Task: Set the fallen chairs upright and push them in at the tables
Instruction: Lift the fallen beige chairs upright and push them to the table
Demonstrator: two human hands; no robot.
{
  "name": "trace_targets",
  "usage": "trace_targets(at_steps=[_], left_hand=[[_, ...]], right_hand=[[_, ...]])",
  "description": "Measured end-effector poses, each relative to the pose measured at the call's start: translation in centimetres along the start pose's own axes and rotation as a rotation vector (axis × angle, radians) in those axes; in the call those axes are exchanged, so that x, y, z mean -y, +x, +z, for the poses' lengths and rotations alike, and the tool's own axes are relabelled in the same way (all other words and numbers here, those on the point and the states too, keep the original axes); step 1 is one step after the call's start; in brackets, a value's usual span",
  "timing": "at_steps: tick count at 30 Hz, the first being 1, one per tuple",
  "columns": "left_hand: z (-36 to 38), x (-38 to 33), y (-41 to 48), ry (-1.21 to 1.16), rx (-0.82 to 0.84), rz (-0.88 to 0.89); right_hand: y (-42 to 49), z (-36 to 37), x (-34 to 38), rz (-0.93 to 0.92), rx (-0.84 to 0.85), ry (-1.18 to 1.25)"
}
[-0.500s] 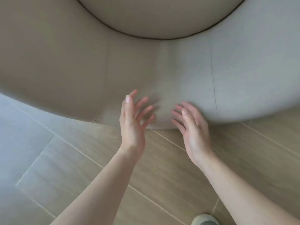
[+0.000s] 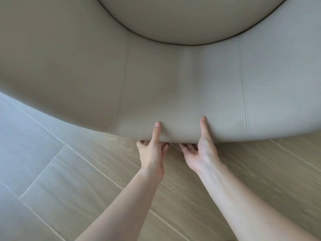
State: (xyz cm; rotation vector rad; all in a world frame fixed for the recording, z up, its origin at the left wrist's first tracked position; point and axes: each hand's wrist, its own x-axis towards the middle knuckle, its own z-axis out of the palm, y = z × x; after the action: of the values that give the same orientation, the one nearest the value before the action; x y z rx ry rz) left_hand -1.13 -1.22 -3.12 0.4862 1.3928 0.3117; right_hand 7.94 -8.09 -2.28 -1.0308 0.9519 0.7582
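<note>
chair (image 2: 173, 84): beige, upholstered, with a broad curved back that fills the upper half of our view; its near edge hangs just over the floor, close in front of us.
seat cushion (image 2: 191, 18): round and pale, at the top of the view, ringed by dark piping (image 2: 132, 33).
seams (image 2: 124, 75): two stitched lines run down the curved back, one on either side of our hands.
left hand (image 2: 152, 153): we grip the near edge of the back, left thumb (image 2: 156, 131) laid flat on the outer face, fingers curled under the edge and mostly hidden.
right hand (image 2: 201, 152): the same hold just beside the left, right thumb (image 2: 204, 127) on top, fingers hooked beneath the edge.
spacing: our two hands are near each other but apart, between the seams.
floor (image 2: 69, 188): light wood-look planks with pale joints, running diagonally under our forearms.
chair's posture: we cannot tell whether it is upright or tipped.
</note>
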Motion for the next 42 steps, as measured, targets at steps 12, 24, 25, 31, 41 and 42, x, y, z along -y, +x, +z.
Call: trace_targets(at_steps=[12, 24, 25, 31, 41, 42], left_hand=[[1.7, -0.8, 0.4, -0.228, -0.05, -0.008], [4.9, -8.4, -11.7, -0.286, -0.175, 0.049], [5.2, -9.5, -13.4, -0.292, -0.195, 0.038], [8.7, -17.0, -24.4, -0.35, -0.326, -0.033], [18.7, -32.5, -34.2, -0.328, -0.422, 0.014], [19.8, -34.4, -34.5, -0.321, -0.423, 0.02]], right_hand=[[0.4, -0.2, 1.0, -0.074, -0.019, 0.035], [-12.3, 2.9, 5.8, -0.002, 0.005, 0.002], [-14.1, 3.5, 6.6, 0.012, -0.006, 0.001], [-25.9, 7.7, 13.1, 0.039, -0.073, -0.023], [-38.6, 21.6, 24.3, -0.028, -0.211, -0.026], [-39.4, 23.5, 25.2, -0.036, -0.211, -0.027]])
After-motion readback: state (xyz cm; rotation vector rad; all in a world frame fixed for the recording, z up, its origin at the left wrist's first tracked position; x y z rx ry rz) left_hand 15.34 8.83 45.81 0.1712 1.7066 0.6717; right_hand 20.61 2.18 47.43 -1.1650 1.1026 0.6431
